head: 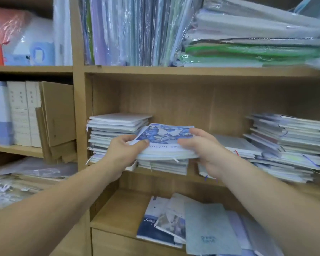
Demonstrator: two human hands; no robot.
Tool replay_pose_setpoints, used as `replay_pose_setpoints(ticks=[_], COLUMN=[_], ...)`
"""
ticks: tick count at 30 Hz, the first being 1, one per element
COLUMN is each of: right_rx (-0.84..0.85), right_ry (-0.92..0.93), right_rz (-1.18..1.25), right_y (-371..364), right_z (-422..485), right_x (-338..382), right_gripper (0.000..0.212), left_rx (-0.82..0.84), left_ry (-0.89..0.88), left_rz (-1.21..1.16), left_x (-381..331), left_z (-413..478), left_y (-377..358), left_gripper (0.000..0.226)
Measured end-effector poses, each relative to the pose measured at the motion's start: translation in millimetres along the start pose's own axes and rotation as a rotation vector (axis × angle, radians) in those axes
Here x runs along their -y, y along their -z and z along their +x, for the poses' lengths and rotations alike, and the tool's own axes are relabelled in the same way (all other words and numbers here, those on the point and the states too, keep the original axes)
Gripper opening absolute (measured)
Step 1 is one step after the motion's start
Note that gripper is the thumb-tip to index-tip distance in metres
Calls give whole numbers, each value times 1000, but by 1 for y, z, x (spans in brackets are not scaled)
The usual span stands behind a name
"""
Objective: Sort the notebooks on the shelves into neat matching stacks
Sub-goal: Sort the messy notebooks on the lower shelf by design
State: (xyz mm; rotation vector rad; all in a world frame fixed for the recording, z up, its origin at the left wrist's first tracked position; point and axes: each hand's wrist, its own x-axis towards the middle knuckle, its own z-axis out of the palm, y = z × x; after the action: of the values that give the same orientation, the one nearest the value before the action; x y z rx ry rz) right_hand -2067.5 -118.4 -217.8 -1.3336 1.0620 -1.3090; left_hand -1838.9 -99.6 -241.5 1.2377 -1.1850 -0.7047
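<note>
Both my hands hold a small pile of notebooks whose top one has a blue butterfly cover [164, 134], lifted just above a low stack [163, 166] on the middle shelf [192, 176]. My left hand [125, 150] grips the pile's left edge, thumb on top. On the right edge my right hand [205, 148] grips it, fingers over the cover. To the left stands a taller stack of pale notebooks [116, 130]. A flat white notebook stack [238, 145] lies right of my hands, and an untidy tall stack [288, 145] fills the shelf's right end.
On the shelf below, several loose notebooks [183, 224] lie fanned, one grey. The top shelf holds upright plastic-wrapped folders [133, 30] and a slanting wrapped pile [257, 39]. The left bay has boxes and folded cardboard [57, 115].
</note>
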Motion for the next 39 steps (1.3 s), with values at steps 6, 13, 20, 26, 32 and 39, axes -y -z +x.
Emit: replay_pose_setpoints(ticks=[6, 13, 20, 26, 32, 39], right_rx=[93, -61, -56, -335, 72, -145], right_ry=[-32, 107, 220, 671, 82, -362], right_rz=[-175, -418, -792, -1002, -733, -1022], right_y=[5, 15, -4, 13, 81, 164], right_z=[56, 53, 78, 27, -20, -30], right_x=[-20, -45, -51, -61, -154, -286], right_gripper=[92, 69, 68, 34, 31, 62], left_rx=[-72, 260, -56, -127, 302, 396], left_ry=[-48, -189, -285, -561, -156, 193], left_rz=[193, 597, 927, 655, 538, 483], left_x=[14, 29, 38, 77, 180, 274], left_z=[65, 55, 74, 34, -31, -73], left_y=[-32, -20, -22, -23, -85, -178], left_gripper=[88, 105, 74, 20, 16, 18])
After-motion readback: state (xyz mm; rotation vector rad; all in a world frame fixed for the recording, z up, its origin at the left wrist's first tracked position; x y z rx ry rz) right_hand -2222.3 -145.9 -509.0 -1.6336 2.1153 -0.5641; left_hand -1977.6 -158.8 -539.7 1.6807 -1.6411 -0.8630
